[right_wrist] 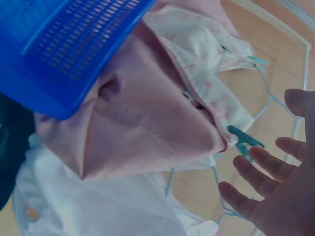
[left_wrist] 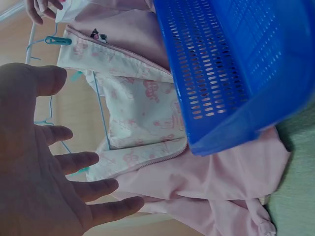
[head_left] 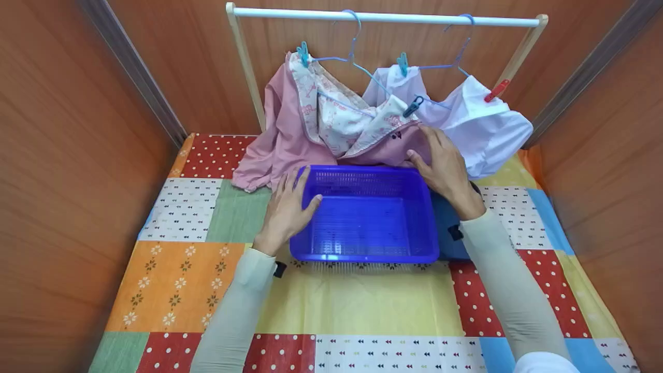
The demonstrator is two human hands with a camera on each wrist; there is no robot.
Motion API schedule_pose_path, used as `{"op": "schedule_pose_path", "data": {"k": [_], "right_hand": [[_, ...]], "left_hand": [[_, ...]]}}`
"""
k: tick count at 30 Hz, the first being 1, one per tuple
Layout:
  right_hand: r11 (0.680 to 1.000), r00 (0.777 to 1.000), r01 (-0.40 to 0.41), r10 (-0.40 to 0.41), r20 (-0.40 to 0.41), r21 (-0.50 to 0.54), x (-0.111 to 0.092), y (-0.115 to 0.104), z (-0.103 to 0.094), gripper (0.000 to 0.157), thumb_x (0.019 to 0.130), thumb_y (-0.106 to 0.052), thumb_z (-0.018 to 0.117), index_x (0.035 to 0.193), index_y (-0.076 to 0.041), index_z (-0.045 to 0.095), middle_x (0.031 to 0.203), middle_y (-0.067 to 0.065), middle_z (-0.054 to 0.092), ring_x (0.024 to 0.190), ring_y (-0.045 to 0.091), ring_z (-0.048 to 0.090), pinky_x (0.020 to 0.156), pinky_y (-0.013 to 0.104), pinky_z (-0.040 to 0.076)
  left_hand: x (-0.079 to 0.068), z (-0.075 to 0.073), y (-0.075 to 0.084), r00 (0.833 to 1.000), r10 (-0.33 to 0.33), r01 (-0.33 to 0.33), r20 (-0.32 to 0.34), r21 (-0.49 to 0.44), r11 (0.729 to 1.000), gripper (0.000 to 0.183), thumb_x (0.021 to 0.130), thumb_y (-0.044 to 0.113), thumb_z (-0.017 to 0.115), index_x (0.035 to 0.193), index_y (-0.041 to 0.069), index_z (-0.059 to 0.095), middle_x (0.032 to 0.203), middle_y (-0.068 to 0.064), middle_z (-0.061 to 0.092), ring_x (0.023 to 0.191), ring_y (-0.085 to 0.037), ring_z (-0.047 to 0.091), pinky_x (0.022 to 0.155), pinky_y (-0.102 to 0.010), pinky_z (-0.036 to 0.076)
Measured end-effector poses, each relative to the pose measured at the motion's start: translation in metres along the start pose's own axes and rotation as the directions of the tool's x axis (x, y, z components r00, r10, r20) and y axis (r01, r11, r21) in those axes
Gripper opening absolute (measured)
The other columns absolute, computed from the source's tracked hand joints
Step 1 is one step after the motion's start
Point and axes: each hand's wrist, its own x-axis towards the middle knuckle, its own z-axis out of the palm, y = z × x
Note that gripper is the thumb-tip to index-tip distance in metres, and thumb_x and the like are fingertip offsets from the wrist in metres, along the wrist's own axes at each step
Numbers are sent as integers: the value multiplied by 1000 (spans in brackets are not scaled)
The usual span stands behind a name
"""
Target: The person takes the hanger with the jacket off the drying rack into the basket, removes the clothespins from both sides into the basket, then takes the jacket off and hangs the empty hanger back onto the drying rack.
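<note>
An empty blue plastic basket (head_left: 362, 258) stands on the patchwork cloth. Over its left rim in the head view lies my left hand (head_left: 287, 212), fingers spread and thumb out; in the left wrist view that hand (left_wrist: 39, 152) holds nothing. My right hand (head_left: 444, 166), its fingers extended, is by the pink jacket (head_left: 282, 119) just past the basket's far right corner. Nothing is in that hand (right_wrist: 275, 182) in the right wrist view. The jacket, with a printed white lining, hangs from a blue wire hanger (head_left: 354, 41) with a teal clothespin (head_left: 303, 53) and a dark clothespin (head_left: 413, 106).
Behind the basket, a rack with a white bar (head_left: 388, 17) also carries a white shirt (head_left: 476, 124), held by a red clothespin (head_left: 497, 90) and a teal one. A dark flat object (head_left: 450, 233) sits right of the basket. Wooden panels (head_left: 62, 155) enclose the sides.
</note>
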Motion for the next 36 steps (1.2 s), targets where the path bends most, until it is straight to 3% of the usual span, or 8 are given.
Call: {"op": "schedule_pose_path", "data": {"k": [8,15,22,28,36], "right_hand": [[999,997,-2,4,-73,36,11,13,4,45,93,-24,65,133,-5,57,129,16,61,119,34,58,100,51,45],[1000,999,-24,23,-47,-14,20,28,9,44,94,-25,63,133,-5,57,128,17,61,118,35,59,97,52,47],[997,997,-69,68,-31,-24,30,40,11,43,96,-24,61,133,-3,56,125,18,62,110,37,61,93,52,49],[998,998,-58,59,-30,37,38,41,20,44,95,-20,62,135,-1,54,124,21,61,113,37,60,96,51,47],[995,998,-57,60,-34,83,48,37,30,45,97,-16,59,136,4,51,124,25,60,117,39,58,102,50,44]], "left_hand": [[-13,10,-19,995,-92,96,32,-153,984,70,97,41,56,157,20,26,160,-11,31,144,-37,35,112,-58,36],[-22,14,-31,983,-181,185,39,-246,951,67,97,36,56,156,20,28,157,-13,36,140,-37,41,109,-59,39],[-26,25,-40,979,-197,206,60,-307,929,68,97,33,57,156,16,28,157,-14,37,141,-37,40,113,-56,35],[-31,36,-50,969,-227,246,94,-365,898,68,97,30,59,155,12,28,156,-17,37,142,-37,38,115,-55,33],[-39,45,-60,959,-243,282,144,-417,864,66,95,19,57,154,8,28,148,-26,44,128,-46,51,105,-58,42]]}}
